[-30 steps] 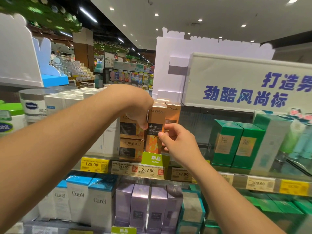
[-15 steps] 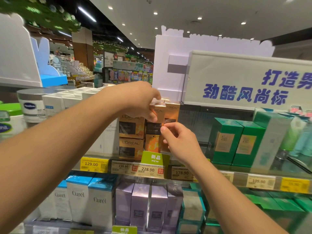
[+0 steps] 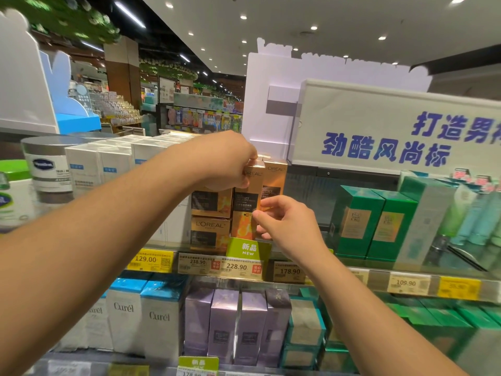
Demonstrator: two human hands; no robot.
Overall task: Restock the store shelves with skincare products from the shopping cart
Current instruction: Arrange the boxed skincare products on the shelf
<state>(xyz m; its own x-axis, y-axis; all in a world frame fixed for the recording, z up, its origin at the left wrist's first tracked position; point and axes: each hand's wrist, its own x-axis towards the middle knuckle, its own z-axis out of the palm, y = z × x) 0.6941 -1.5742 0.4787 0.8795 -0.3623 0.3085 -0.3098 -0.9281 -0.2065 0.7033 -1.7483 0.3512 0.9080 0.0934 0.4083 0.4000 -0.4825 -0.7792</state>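
Both arms reach in from the lower corners and meet mid-frame at the upper shelf (image 3: 352, 270). Left hand (image 3: 227, 161) comes from lower left, palm down, fingers curled over the top of a tall gold box (image 3: 248, 204), gripping its upper end. Right hand (image 3: 284, 223) comes from lower right, wrist bent up, thumb and fingertips (image 3: 264, 204) pinching the same box's right edge lower down. Box stands upright at the shelf front, center of frame, touching a second tall gold box (image 3: 275, 180) just behind and right of it (its lower half is hidden by the right hand).

Left of the held box: two squat gold boxes (image 3: 211, 215) stacked, the top one partly covered by the left hand. Farther left, white boxes (image 3: 108, 164) and a jar (image 3: 48, 164) at the frame's left edge. Right side of the shelf: green boxes (image 3: 374, 221), then pale tubes (image 3: 471, 213) at the far right (blurry). A green "NEW" tag (image 3: 249, 249) sits below the held box among price tags (image 3: 235, 265) along the shelf lip. Lower shelf: Curél boxes (image 3: 143, 313) lower left, purple boxes (image 3: 235, 321) lower center. White sign (image 3: 393, 131) with blue characters upper right.
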